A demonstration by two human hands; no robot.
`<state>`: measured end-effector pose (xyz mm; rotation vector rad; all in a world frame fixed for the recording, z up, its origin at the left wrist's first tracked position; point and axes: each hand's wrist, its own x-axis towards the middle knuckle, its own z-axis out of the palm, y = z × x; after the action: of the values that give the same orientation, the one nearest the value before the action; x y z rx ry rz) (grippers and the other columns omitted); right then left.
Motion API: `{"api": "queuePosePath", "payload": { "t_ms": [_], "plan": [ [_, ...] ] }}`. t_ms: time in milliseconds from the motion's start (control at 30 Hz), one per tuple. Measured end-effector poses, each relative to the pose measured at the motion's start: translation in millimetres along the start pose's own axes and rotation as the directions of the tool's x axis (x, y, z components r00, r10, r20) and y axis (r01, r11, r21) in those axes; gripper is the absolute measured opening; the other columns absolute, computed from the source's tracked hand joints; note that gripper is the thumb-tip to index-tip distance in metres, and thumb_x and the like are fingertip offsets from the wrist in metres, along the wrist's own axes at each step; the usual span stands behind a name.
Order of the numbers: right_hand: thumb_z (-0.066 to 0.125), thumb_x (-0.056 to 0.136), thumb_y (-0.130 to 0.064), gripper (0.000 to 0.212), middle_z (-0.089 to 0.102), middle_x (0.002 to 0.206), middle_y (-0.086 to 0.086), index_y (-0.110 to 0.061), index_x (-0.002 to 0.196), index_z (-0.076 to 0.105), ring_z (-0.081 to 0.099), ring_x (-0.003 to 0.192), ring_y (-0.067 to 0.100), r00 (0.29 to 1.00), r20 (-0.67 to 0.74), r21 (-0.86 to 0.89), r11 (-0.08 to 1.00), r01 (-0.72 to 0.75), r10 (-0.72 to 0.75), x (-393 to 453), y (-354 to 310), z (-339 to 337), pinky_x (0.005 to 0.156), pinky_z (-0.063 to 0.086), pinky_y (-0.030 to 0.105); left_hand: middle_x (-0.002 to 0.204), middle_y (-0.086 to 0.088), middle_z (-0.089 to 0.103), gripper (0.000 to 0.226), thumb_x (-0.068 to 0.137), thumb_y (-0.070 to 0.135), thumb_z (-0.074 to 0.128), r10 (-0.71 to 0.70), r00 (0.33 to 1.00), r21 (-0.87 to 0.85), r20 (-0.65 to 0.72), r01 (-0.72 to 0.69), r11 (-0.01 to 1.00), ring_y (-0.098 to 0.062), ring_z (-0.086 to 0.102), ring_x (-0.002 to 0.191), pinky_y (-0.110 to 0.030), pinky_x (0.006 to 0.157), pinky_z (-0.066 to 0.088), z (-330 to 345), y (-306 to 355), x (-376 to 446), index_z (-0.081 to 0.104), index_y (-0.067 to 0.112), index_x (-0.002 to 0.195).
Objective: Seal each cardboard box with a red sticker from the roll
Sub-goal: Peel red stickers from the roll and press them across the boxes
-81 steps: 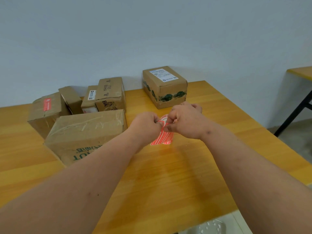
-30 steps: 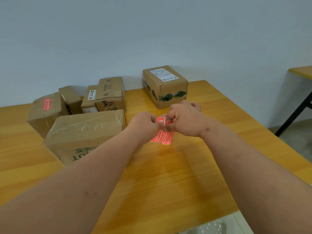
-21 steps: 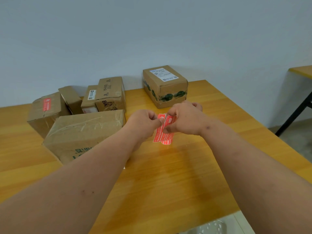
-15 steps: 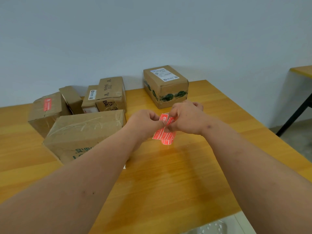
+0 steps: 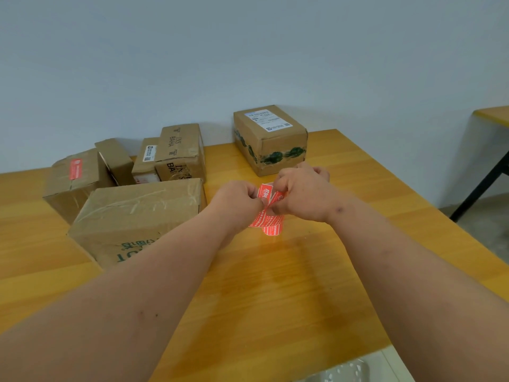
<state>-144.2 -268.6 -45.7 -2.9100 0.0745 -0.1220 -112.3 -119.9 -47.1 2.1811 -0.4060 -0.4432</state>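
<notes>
Both hands meet above the middle of the wooden table (image 5: 275,285). My left hand (image 5: 239,201) pinches the top of a red sticker (image 5: 265,192), while my right hand (image 5: 303,195) grips the red sticker roll (image 5: 271,224), whose strip hangs down below the fingers. A large taped box (image 5: 137,219) lies just left of my left hand. Behind it sit several smaller cardboard boxes; the far-left one (image 5: 74,183) carries a red sticker (image 5: 75,169) on top. A separate box with a white label (image 5: 270,139) stands behind my hands near the wall.
The wall runs close behind the boxes. The table's right edge falls away to the floor, where a second table (image 5: 493,117) with a black leg stands at far right. A grey object (image 5: 341,372) shows below the table's near edge.
The hands stayed in place above the table. The red sticker has come further away from the strip, its top now showing between the two hands.
</notes>
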Motion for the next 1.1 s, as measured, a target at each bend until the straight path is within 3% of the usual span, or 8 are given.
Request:
{"api": "queuePosePath", "payload": {
  "t_ms": [267,633,800,933,1100],
  "plan": [
    [0.071,0.081,-0.048,0.025,0.056,0.105,-0.016,-0.026,0.092,0.075,0.034,0.119,0.017,0.999,-0.020,0.002,1.000,0.027,-0.027,-1.8,-2.6,-1.3,0.103,0.018,0.044,0.079,-0.003,0.062,0.016,0.097,0.027,0.057,-0.069,0.997,-0.063,0.033,0.071,0.996,-0.011,0.051,0.059,-0.020,0.049,0.037,-2.6,-0.6,0.7,0.064,0.014,0.102],
    [0.074,0.077,-0.050,0.023,0.054,0.099,-0.017,-0.028,0.085,0.072,0.034,0.114,0.015,1.000,-0.007,0.063,0.998,0.003,-0.003,-2.4,-0.3,-3.4,0.103,0.020,0.044,0.066,0.001,0.060,0.011,0.093,0.020,0.064,-0.044,0.999,-0.065,0.032,0.046,0.997,-0.006,0.047,0.050,-0.016,0.043,0.035,-7.1,-2.3,-3.6,0.068,0.010,0.094],
    [0.077,0.074,-0.048,0.021,0.059,0.105,-0.013,-0.031,0.073,0.066,0.036,0.113,0.017,0.999,0.007,0.104,0.994,-0.034,0.033,-0.1,2.4,-2.8,0.097,0.024,0.043,0.073,0.002,0.064,0.012,0.093,0.024,0.063,0.046,0.999,0.021,-0.015,-0.045,0.999,-0.008,0.053,0.061,-0.020,0.054,0.040,-4.1,-0.7,-2.5,0.068,0.015,0.088],
    [0.078,0.074,-0.047,0.021,0.056,0.112,-0.019,-0.028,0.082,0.074,0.035,0.116,0.017,0.999,0.022,0.097,0.995,-0.036,0.034,3.9,4.5,-0.8,0.096,0.023,0.043,0.081,-0.003,0.069,0.012,0.093,0.023,0.062,0.053,0.998,0.010,-0.021,-0.052,0.999,-0.012,0.058,0.067,-0.022,0.056,0.045,-0.9,-1.0,-1.8,0.067,0.013,0.089],
    [0.078,0.075,-0.045,0.020,0.051,0.117,-0.022,-0.028,0.084,0.076,0.032,0.123,0.017,1.000,0.002,0.076,0.997,-0.013,0.013,4.9,5.7,0.0,0.097,0.020,0.041,0.078,-0.004,0.065,0.015,0.094,0.023,0.061,0.007,1.000,-0.017,-0.017,-0.007,1.000,-0.013,0.053,0.062,-0.022,0.052,0.040,0.0,-0.5,0.7,0.067,0.009,0.093]
  ]
}}
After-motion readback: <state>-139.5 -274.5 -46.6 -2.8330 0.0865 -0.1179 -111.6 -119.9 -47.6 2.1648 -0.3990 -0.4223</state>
